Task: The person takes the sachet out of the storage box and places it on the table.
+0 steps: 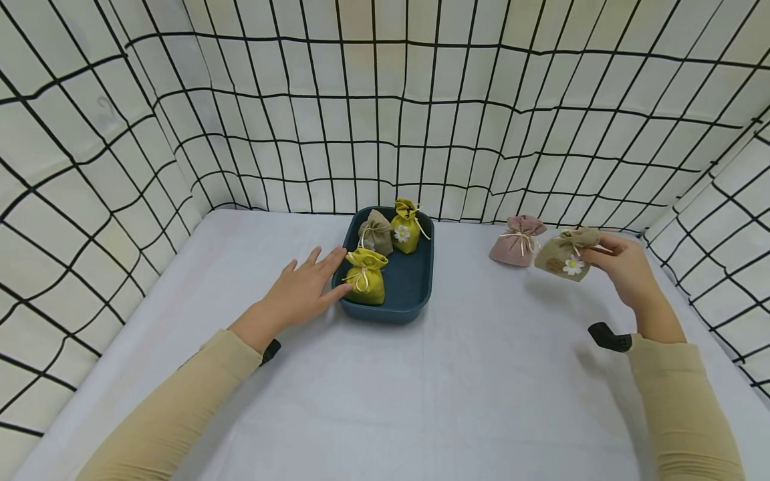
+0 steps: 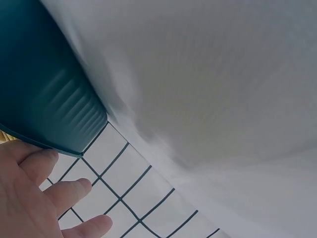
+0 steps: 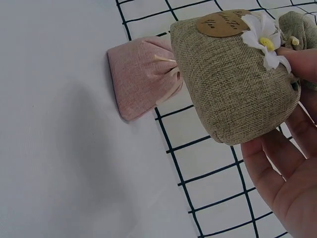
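My right hand (image 1: 622,267) grips a greenish-beige drawstring pouch (image 1: 562,257) near its gathered neck, above the white surface. A white daisy and a brown round tag (image 3: 223,25) show on this pouch in the right wrist view. Just left of it sits a pink pouch (image 1: 516,244) with a cream tie. With fingers spread, my left hand (image 1: 303,287) touches the left rim of a dark teal bin (image 1: 409,310). Inside the bin are a yellow-green pouch (image 1: 368,284) near the front, a beige pouch (image 1: 377,234) and a yellow pouch (image 1: 409,230) with a daisy.
White cloth (image 1: 469,387) covers the tabletop. White walls with a black grid (image 1: 445,100) rise at the back and both sides. The bin and the pink pouch stand close to the back wall.
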`<state>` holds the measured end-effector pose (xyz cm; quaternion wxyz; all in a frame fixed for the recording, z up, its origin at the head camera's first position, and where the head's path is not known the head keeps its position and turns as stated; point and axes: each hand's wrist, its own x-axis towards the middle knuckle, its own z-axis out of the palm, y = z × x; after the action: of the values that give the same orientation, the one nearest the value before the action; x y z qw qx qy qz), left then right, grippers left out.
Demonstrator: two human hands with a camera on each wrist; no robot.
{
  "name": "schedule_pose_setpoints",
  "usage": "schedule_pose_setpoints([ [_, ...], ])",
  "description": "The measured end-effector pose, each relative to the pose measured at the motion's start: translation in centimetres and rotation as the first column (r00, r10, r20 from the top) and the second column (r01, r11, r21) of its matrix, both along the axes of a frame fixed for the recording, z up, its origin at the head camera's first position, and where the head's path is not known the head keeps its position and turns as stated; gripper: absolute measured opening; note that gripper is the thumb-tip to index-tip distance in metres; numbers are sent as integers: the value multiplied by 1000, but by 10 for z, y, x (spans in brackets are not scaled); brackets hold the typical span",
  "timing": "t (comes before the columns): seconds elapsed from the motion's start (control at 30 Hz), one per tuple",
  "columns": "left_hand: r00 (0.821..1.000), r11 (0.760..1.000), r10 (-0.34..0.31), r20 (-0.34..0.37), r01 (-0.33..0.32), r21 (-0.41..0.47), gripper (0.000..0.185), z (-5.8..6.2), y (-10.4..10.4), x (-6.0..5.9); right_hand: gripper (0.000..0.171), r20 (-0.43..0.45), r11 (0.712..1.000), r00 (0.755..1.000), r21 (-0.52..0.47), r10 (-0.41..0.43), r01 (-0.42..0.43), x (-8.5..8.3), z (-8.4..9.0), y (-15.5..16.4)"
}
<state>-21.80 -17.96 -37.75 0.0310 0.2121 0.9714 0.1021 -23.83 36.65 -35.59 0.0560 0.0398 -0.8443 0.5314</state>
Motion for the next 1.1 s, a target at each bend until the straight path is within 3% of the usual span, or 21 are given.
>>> schedule_pose_setpoints([
  [0.17,1000,1000,1,-1,-1,0,79,0,0,-1,33,14,1000,1000,-24,-5,5,-2,-5,7],
  [0.57,1000,1000,-1,-7,1,-9,79,-1,0,-1,23,72,999,997,-3,-39,40,-7,-9,16],
  [0.77,1000,1000,5,1,-5,-5,79,1,0,-2,55,94,996,995,82,-44,36,-17,-10,18],
  [0.83,1000,1000,5,-2,-5,-4,79,1,0,-3,55,90,996,996,90,-27,19,-20,-11,19],
  [1.0,1000,1000,8,-6,-8,-10,78,-1,0,-3,27,65,998,997,-34,49,-46,-24,-15,22],
  [1.1,1000,1000,4,-7,-5,-15,78,-2,0,-2,35,56,993,996,-94,75,-70,-24,-17,24],
])
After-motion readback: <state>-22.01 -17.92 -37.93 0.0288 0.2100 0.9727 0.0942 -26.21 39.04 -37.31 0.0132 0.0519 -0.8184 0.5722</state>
